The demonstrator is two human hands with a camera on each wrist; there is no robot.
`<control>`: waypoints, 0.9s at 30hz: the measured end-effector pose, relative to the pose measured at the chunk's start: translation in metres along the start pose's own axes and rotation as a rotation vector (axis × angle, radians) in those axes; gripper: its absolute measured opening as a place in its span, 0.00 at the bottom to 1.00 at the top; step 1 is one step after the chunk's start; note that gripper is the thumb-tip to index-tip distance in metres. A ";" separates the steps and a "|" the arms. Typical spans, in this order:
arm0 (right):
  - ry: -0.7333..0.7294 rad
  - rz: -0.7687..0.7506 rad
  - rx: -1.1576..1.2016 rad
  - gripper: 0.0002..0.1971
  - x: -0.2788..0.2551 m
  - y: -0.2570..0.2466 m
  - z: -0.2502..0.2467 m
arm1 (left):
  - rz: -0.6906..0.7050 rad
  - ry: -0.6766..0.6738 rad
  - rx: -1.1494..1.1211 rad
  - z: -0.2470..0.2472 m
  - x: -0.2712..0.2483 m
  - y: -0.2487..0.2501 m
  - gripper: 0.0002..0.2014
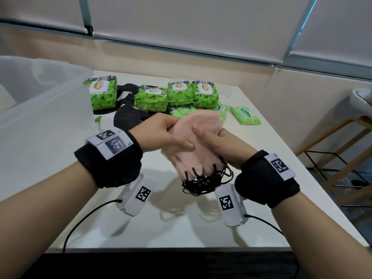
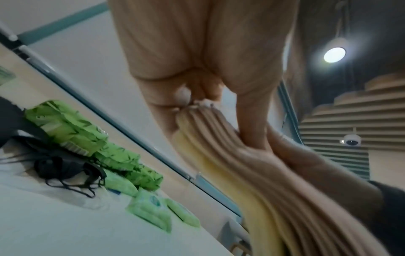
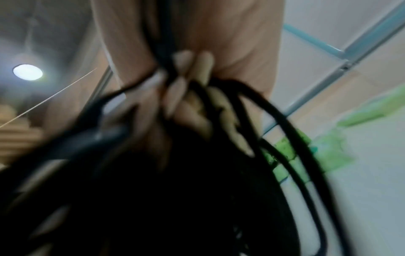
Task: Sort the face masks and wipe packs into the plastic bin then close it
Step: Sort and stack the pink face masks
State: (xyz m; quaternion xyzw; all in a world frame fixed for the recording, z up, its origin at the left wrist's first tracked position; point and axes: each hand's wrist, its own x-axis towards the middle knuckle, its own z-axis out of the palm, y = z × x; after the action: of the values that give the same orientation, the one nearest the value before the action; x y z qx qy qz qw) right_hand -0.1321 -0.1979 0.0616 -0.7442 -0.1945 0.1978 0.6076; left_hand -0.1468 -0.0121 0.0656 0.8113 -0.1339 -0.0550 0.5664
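Both hands gripping pink masks above the table.
Left hand (image 1: 167, 133) and right hand (image 1: 217, 141) are clasping the pink masks (image 1: 193, 141); wipe packs (image 1: 179, 95) and black masks (image 1: 126, 115) are still lying beyond, bin (image 1: 50, 93) standing open left.

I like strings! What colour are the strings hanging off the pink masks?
Black. The strings dangle below the pink masks; the head view shows them best.
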 end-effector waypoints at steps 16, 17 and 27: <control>0.535 -0.184 -0.014 0.12 -0.006 0.030 0.002 | -0.044 0.382 -0.369 0.010 -0.012 -0.016 0.25; 0.570 -0.173 -0.014 0.13 -0.006 0.033 0.002 | -0.043 0.386 -0.388 0.011 -0.015 -0.018 0.24; 0.519 -0.141 0.063 0.07 -0.007 0.030 0.020 | -0.041 0.344 -0.447 0.021 -0.025 -0.023 0.20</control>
State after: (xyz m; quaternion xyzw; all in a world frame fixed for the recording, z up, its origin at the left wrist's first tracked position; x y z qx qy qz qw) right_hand -0.1467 -0.1907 0.0286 -0.7353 -0.0775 -0.0366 0.6723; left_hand -0.1722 -0.0164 0.0352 0.6662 -0.0036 0.0439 0.7444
